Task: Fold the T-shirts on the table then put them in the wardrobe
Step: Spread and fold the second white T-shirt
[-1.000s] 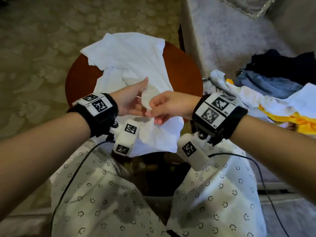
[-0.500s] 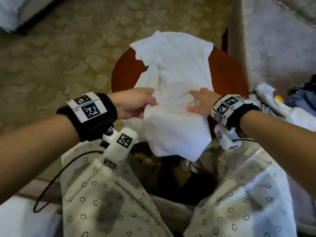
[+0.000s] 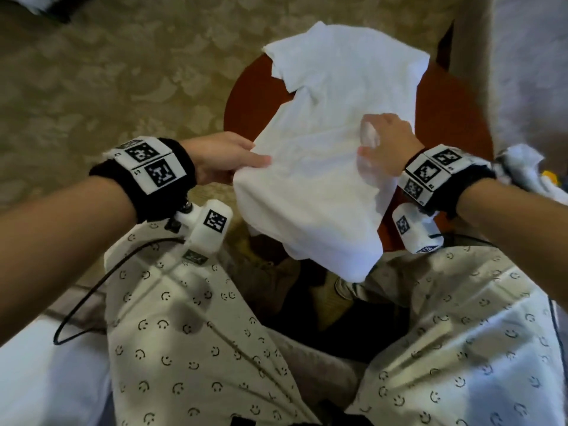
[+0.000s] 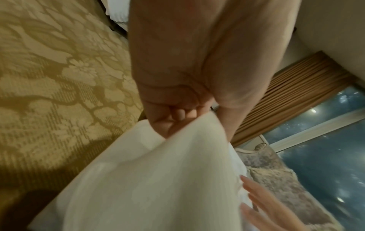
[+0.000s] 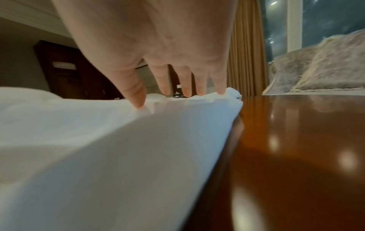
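Observation:
A white T-shirt (image 3: 322,167) lies crumpled on a round red-brown table (image 3: 455,118), and its near part hangs over the front edge. My left hand (image 3: 227,158) grips the shirt's left edge, with the fingers (image 4: 177,118) curled round the cloth (image 4: 158,179). My right hand (image 3: 384,142) rests on the shirt's right side. In the right wrist view its straight fingertips (image 5: 140,101) press down on the cloth (image 5: 98,148), beside bare table top (image 5: 296,140).
A pile of other clothes (image 3: 522,167) lies at the right edge, beside grey upholstery (image 3: 528,72). Patterned carpet (image 3: 107,87) surrounds the table. My legs in smiley-print trousers (image 3: 184,333) are close under the front edge.
A second ago both hands pinched the cloth together at the shirt's middle. They have since moved apart: the left holds the left edge, the right lies flat on the right side.

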`<act>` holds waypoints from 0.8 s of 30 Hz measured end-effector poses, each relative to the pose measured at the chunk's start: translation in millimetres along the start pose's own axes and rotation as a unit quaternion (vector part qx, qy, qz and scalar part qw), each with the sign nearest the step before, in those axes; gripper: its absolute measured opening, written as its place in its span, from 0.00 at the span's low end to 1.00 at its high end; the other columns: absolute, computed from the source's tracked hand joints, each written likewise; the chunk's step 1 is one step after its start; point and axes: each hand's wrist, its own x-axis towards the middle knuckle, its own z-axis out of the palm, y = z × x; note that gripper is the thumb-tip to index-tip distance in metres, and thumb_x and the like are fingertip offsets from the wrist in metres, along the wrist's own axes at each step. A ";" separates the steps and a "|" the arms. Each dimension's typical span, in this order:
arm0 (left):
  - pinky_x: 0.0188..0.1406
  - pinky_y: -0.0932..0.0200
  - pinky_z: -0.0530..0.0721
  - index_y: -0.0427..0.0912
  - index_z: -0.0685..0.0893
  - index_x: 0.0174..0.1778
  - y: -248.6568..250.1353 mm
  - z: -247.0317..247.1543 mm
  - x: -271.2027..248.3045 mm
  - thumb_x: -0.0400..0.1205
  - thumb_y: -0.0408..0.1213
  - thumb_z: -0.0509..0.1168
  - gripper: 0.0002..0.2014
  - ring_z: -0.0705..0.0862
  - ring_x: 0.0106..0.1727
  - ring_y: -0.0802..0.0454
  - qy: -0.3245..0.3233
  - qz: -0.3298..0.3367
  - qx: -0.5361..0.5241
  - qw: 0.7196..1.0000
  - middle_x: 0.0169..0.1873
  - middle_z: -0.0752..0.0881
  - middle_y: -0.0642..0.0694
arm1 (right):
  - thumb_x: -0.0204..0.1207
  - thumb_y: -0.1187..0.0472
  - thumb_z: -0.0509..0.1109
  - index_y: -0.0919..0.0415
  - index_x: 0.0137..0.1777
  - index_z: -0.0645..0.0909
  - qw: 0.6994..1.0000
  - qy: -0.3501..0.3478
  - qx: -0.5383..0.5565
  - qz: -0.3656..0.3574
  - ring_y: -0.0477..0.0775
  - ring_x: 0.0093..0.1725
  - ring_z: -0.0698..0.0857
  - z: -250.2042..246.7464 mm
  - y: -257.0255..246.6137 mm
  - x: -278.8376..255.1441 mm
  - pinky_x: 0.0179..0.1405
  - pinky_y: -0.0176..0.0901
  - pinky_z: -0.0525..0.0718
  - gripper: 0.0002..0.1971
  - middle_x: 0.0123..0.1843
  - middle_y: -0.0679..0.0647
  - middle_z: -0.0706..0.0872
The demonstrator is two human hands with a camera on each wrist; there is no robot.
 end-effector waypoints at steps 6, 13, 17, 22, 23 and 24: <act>0.43 0.63 0.86 0.44 0.83 0.52 2.0 -11.5 -18.1 0.82 0.31 0.62 0.07 0.88 0.44 0.57 -0.032 0.074 -0.041 0.996 0.44 0.90 0.52 | 0.84 0.59 0.54 0.50 0.84 0.51 0.993 -0.118 0.004 0.006 0.66 0.82 0.52 24.0 -9.8 20.1 0.80 0.66 0.54 0.29 0.84 0.60 0.53; 0.28 0.61 0.72 0.34 0.82 0.48 -25.7 -18.6 21.8 0.82 0.32 0.65 0.05 0.77 0.32 0.50 0.067 -0.052 0.377 0.922 0.43 0.84 0.38 | 0.84 0.47 0.53 0.53 0.82 0.57 0.996 -0.078 0.029 0.018 0.68 0.80 0.60 23.4 0.8 25.1 0.77 0.69 0.59 0.28 0.82 0.63 0.61; 0.30 0.60 0.76 0.29 0.87 0.47 0.1 -22.7 35.3 0.81 0.33 0.67 0.09 0.83 0.36 0.47 0.084 -0.056 0.411 0.906 0.44 0.89 0.36 | 0.82 0.41 0.56 0.59 0.75 0.65 0.997 -0.064 0.037 0.027 0.68 0.71 0.72 14.7 -5.8 19.9 0.69 0.60 0.72 0.29 0.74 0.66 0.71; 0.37 0.55 0.79 0.32 0.87 0.41 28.2 -10.0 55.5 0.84 0.47 0.62 0.20 0.86 0.39 0.43 0.129 0.021 0.414 0.901 0.39 0.88 0.41 | 0.83 0.50 0.59 0.60 0.78 0.63 0.984 0.070 0.079 0.143 0.68 0.74 0.67 -3.0 0.0 26.3 0.68 0.60 0.72 0.26 0.76 0.64 0.67; 0.37 0.55 0.78 0.33 0.86 0.40 31.8 -6.0 64.1 0.83 0.50 0.62 0.21 0.84 0.39 0.42 0.129 0.024 0.397 0.908 0.38 0.87 0.40 | 0.83 0.51 0.59 0.61 0.78 0.64 0.971 0.089 0.116 0.189 0.67 0.74 0.68 -7.3 4.7 29.4 0.68 0.58 0.71 0.26 0.76 0.63 0.68; 0.38 0.56 0.76 0.34 0.85 0.38 35.3 -1.3 72.2 0.83 0.52 0.62 0.22 0.82 0.39 0.42 0.129 0.026 0.372 0.919 0.37 0.85 0.40 | 0.83 0.52 0.60 0.63 0.76 0.66 0.956 0.088 0.162 0.230 0.66 0.73 0.71 -10.7 11.6 32.6 0.67 0.56 0.73 0.25 0.75 0.63 0.70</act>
